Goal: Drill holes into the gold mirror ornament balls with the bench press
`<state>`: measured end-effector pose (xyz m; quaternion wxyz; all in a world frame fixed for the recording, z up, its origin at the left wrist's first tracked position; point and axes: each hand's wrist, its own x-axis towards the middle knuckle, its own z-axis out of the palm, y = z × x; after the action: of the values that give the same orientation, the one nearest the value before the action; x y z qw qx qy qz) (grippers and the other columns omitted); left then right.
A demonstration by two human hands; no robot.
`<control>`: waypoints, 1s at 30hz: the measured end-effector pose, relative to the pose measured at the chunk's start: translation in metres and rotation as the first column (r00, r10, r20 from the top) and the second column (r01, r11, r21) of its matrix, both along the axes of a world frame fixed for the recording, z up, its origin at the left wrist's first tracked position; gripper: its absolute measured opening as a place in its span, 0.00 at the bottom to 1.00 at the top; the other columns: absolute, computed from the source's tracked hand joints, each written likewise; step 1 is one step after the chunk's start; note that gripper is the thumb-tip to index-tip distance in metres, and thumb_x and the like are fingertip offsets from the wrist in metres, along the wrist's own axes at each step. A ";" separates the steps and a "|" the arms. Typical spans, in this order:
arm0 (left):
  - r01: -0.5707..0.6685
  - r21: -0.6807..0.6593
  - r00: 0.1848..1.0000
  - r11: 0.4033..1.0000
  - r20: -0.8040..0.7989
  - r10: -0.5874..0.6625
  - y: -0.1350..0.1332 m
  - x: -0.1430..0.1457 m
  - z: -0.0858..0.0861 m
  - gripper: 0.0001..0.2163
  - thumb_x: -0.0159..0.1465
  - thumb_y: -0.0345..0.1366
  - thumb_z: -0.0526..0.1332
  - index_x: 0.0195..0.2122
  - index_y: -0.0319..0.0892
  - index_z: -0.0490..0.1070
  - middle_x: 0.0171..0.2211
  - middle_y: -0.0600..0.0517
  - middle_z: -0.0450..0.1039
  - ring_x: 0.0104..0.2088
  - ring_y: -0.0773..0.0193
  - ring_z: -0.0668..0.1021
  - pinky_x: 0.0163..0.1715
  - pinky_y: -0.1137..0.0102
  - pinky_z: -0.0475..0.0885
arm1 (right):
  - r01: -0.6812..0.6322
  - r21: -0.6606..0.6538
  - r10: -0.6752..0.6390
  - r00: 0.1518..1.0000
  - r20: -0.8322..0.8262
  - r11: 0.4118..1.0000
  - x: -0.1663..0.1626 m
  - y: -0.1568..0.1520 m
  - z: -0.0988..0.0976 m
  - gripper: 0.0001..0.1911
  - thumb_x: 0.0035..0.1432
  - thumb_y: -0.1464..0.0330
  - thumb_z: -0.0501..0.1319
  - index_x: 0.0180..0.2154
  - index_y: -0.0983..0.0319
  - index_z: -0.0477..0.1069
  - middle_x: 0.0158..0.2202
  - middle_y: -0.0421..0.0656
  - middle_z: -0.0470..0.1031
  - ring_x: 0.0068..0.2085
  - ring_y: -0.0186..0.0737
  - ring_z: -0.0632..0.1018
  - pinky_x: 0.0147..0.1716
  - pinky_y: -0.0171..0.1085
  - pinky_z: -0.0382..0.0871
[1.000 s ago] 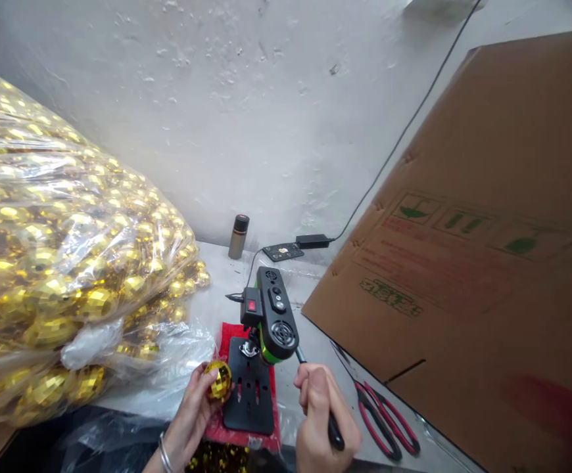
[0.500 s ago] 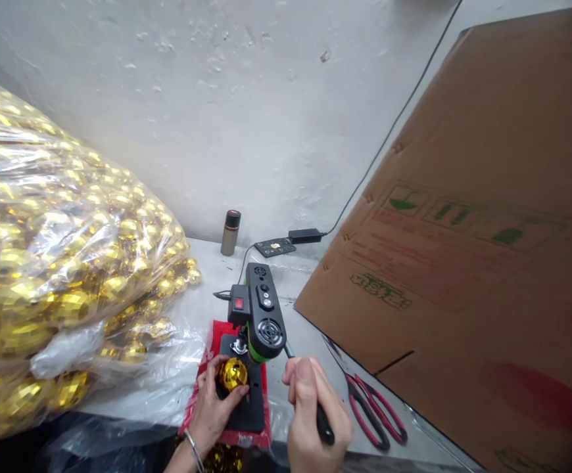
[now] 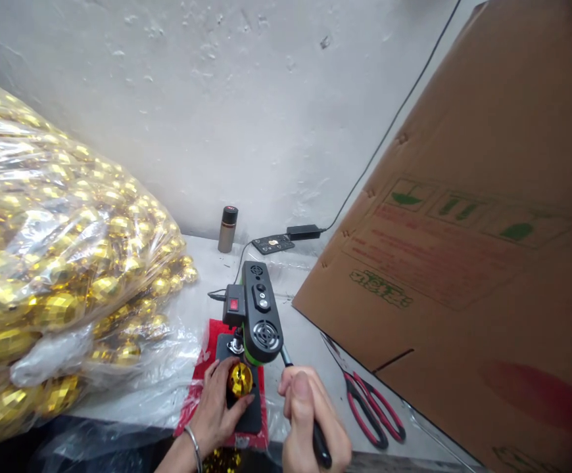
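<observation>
My left hand (image 3: 218, 402), with a metal bangle at the wrist, is closed around a shiny gold faceted ball (image 3: 240, 380). The ball is over the black base plate (image 3: 250, 422) of a small bench drill press, just in front of the machine's head. My right hand (image 3: 312, 420) grips the black-handled lever (image 3: 321, 444) on the right side of the drill press (image 3: 261, 312). A red rocker switch (image 3: 234, 304) shows on its side box. Whatever sits beneath the head is hidden.
A big clear bag of gold balls (image 3: 69, 263) fills the left. A large cardboard box (image 3: 453, 263) leans in on the right, with red-handled scissors (image 3: 375, 410) beside it. Toward the wall stand a cylindrical can (image 3: 227, 230) and a black power adapter (image 3: 303, 232).
The gold ball and my left hand have shifted slightly right and toward me. My right hand stays on the lever. The whole view has moved a little.
</observation>
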<state>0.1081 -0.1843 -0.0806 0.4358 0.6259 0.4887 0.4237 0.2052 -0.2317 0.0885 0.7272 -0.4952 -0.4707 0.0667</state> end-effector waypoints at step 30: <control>0.056 0.027 0.998 0.998 -0.017 -0.056 0.000 -0.001 0.002 0.25 0.59 0.47 0.69 0.56 0.43 0.73 0.53 0.36 0.77 0.55 0.37 0.75 0.59 0.42 0.68 | 0.158 0.065 -0.162 0.985 0.055 0.985 -0.007 -0.001 -0.066 0.23 0.73 0.66 0.49 0.23 0.60 0.58 0.26 0.35 0.64 0.28 0.30 0.66 0.48 0.38 0.67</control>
<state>0.1074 -0.1842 -0.0787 0.4349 0.6487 0.4684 0.4130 0.1983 -0.2331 0.0220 0.7302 -0.5112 -0.4529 -0.0210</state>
